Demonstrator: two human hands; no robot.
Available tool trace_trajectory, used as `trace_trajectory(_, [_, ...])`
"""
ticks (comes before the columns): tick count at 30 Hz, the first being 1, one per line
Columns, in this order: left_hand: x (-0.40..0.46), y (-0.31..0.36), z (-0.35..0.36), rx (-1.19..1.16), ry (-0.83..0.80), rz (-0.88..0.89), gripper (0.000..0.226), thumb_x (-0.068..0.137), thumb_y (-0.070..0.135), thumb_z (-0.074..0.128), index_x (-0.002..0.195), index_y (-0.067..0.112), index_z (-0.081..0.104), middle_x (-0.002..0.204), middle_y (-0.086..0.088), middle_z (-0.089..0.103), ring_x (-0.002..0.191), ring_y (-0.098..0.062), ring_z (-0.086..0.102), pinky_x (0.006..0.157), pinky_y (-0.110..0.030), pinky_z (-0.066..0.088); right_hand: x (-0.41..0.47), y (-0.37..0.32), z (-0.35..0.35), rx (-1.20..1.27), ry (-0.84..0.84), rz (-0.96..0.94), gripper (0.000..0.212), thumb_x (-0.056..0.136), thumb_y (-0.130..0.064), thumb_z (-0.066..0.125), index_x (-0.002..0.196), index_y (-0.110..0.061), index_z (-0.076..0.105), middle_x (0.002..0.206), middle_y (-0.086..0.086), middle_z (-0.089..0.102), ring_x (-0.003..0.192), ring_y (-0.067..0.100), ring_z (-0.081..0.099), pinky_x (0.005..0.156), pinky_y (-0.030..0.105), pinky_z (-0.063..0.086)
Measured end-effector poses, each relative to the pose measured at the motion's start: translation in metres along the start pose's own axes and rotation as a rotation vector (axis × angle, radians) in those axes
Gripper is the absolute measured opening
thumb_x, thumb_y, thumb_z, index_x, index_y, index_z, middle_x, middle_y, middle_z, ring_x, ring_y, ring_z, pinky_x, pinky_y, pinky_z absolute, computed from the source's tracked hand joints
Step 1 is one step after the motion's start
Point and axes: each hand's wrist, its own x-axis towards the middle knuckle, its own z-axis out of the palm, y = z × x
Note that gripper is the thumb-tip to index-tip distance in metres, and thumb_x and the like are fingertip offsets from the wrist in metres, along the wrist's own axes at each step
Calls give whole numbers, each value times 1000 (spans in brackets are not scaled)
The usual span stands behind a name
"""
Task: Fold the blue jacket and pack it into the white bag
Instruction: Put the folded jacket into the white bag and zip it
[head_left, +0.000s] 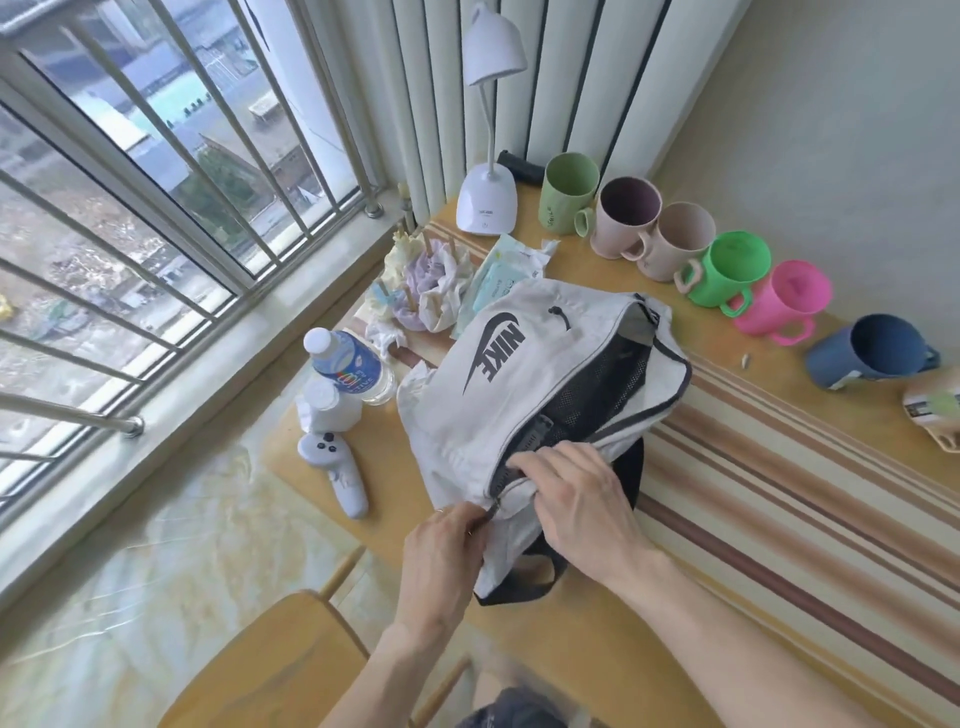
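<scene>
While the white fabric bag with black trim and a black logo (498, 395) lies on the wooden table (597, 623), I see both hands working at its near end. My left hand (441, 556) has thumb and fingers pinched together on the dark zipper pull (492, 508). My right hand (576, 499) rests on top, fingers curled down and clamped on the white fabric beside the zipper opening. Black mesh lining (597, 379) shows through the open top; I cannot see any blue jacket. Left of the bag stand a clear plastic water bottle with a blue label (348, 364) and a pale grey handheld controller (335, 467). Farther back sits a white desk lamp (488, 130), and along the far right edge runs a row of coloured plastic mugs (675, 239).
</scene>
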Motion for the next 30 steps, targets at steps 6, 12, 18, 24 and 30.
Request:
trace_trajectory(6, [-12,21,-41,-344,32,-41,11,89,36,75,80,30,79,71,15,73,69,-11,68,64,-24,53,-2,-26,5,2,45,-137,19,90,-22,67,107,-18,74,89,2,60,80,22,54,70,34,48])
trace_trajectory(12, [-11,25,-52,-315,26,42,17,80,22,73,94,29,67,91,15,69,88,-11,68,78,-24,55,7,-32,-3,107,74,-141,15,89,-13,65,95,-14,79,80,-1,70,71,20,64,63,33,56])
trace_trajectory(18, [4,30,-29,-154,155,35,20,80,15,82,92,20,66,77,13,73,71,-3,69,67,-30,58,9,-36,-28,242,36,-3,15,87,-17,70,94,-18,83,82,-3,77,72,17,71,62,35,60])
trace_trajectory(24, [-7,17,-22,-109,206,40,23,85,24,80,72,21,62,68,14,68,62,-4,65,58,-32,56,28,13,-63,336,12,339,12,81,-21,85,93,-19,87,86,-4,84,74,8,74,74,32,63])
trace_trajectory(30, [-9,2,-13,-90,212,-3,28,82,21,84,68,21,60,62,15,65,57,-4,63,54,-34,56,83,116,-84,248,154,615,20,80,-27,88,95,-14,86,80,3,82,66,19,68,58,30,51])
